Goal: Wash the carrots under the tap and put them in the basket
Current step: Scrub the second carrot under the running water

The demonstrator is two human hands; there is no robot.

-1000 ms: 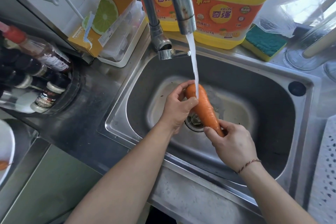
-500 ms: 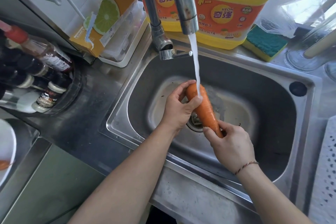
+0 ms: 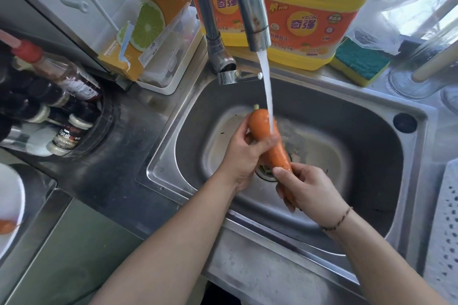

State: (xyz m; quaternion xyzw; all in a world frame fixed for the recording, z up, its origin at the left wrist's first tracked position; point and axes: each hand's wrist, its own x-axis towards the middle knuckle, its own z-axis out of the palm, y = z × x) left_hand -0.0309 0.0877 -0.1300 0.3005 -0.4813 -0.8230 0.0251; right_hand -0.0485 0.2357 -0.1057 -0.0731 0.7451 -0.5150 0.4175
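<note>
Orange carrot, left hand, right hand gripping

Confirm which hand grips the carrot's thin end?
The right hand grips the carrot's thin end; the left hand wraps its thick middle.

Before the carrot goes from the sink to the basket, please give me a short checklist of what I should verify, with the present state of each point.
1. Carrot held firmly: ok. The left hand grips its middle and the right hand holds its thin end.
2. Water reaches the carrot: ok. The stream from the tap lands on its thick upper part.
3. Whole carrot rinsed: cannot tell. The hands cover part of it.
4. Carrot over the sink, so drips fall inside: ok.
5. Basket within reach at the right edge: cannot tell, only a white perforated part shows.
</note>
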